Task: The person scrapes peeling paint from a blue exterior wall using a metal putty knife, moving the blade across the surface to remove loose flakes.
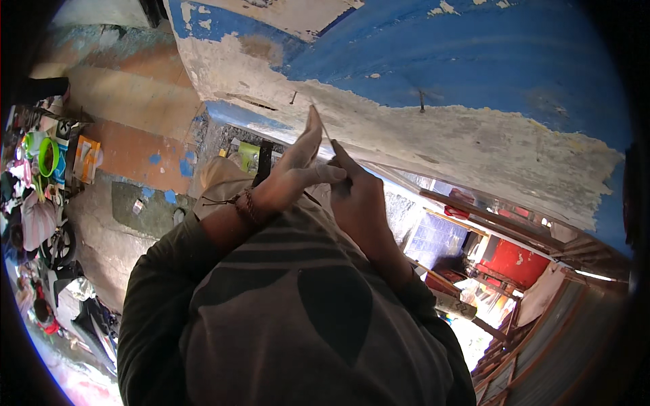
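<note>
Both my hands are close together in front of my chest, near the peeling wall (379, 115). My left hand (298, 169) has its fingers stretched out straight, side by side, and its thumb reaches across to the other hand. A braided bracelet (248, 206) circles that wrist. My right hand (357, 193) is closed, index finger pointing up along a thin, light, blade-like strip (321, 122) seen edge-on. The strip runs up toward the left fingertips. Its grip end is hidden in the right hand, so its exact kind does not show.
Nails (422, 101) stick out of the wall, where blue paint has flaked off a whitish patch. At far left lie a green ring-shaped container (48, 157), an orange packet (86, 159) and household clutter. Wooden beams (501, 230) and corrugated sheeting (542, 345) are at right.
</note>
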A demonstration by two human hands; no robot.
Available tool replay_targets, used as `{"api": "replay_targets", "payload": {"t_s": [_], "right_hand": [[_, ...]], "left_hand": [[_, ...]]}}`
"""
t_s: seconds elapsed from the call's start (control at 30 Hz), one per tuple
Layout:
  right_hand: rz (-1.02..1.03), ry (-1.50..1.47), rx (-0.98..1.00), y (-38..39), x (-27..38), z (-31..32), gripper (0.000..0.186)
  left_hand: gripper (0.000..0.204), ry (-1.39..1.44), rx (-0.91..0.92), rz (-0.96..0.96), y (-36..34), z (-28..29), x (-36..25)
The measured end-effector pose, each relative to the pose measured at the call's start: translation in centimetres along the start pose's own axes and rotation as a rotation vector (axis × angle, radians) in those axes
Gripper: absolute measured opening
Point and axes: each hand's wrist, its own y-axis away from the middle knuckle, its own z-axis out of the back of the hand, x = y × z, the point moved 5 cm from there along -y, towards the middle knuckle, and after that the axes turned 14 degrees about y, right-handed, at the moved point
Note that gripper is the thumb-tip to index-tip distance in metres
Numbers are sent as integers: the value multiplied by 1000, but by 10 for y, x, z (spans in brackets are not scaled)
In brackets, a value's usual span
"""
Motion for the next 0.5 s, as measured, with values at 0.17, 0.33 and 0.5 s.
{"api": "replay_targets", "payload": {"t_s": [0.17, 0.33, 0.5], "right_hand": [[-9, -28, 3, 0, 3, 5, 47], [-4, -76, -13, 1, 11, 12, 45], [44, -54, -55, 3, 13, 10, 42]], "left_hand": [[103, 12, 36, -31, -1, -13, -12], [102, -51, 59, -6, 5, -20, -16], [103, 23, 55, -99, 2, -23, -20]]}}
